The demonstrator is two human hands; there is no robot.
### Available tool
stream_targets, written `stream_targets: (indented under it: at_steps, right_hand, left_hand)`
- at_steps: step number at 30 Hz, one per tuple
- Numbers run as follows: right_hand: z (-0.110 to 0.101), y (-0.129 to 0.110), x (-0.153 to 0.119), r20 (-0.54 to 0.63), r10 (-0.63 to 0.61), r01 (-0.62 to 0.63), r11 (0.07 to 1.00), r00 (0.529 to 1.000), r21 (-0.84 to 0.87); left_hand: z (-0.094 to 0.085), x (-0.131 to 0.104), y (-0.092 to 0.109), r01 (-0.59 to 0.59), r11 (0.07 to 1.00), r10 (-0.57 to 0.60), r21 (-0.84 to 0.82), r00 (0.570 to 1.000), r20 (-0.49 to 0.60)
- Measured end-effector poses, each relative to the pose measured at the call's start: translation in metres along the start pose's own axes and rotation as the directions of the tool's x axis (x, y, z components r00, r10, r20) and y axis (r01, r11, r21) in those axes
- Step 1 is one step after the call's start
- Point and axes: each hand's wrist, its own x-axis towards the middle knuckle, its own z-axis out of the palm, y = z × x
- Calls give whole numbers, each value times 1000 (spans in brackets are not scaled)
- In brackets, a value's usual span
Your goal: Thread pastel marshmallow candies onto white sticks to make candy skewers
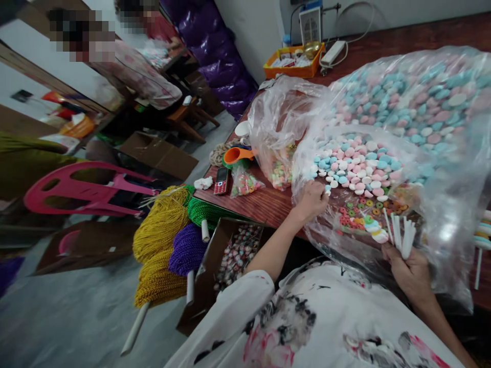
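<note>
My right hand (408,271) is closed round a bunch of short white sticks (402,235), with one thinner stick leaning left. Beside its thumb is a strung stack of white, yellow and pale blue pieces (376,231). My left hand (312,200) has its fingers pinched together at the near left edge of the pile; a small pale piece shows at the fingertips, too small to make out. In front lie pink, white and blue button-shaped pieces (360,163), spilling from a large clear plastic bag (433,97). Small coloured rings (353,217) lie on the plastic between my hands.
An orange scoop (236,155), a phone (221,181) and small bags of rings (245,181) lie left on the table. Below stands a carton of wrapped pieces (241,250) beside yellow cord bundles (161,220). A pink chair (88,189) and two people are further left.
</note>
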Motion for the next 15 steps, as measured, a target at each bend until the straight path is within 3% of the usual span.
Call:
stream_targets:
  at_steps: [4,8,12,15]
  right_hand:
    - [6,-22,14,71,-92,95,995,993,-34]
    - [7,-28,30,40,-134,137,987,990,-84]
    - [8,-22,32,31,-106,108,991,994,-83]
    - [11,-18,28,62,-103,108,991,993,-80]
  left_hand:
    - [6,-11,2,-61,998,60,-30,997,-49]
    - [3,-12,8,-93,995,95,23,993,-74]
    - [3,6,12,-237,971,236,3,968,87]
    - [3,21,13,-257,966,259,-30,954,154]
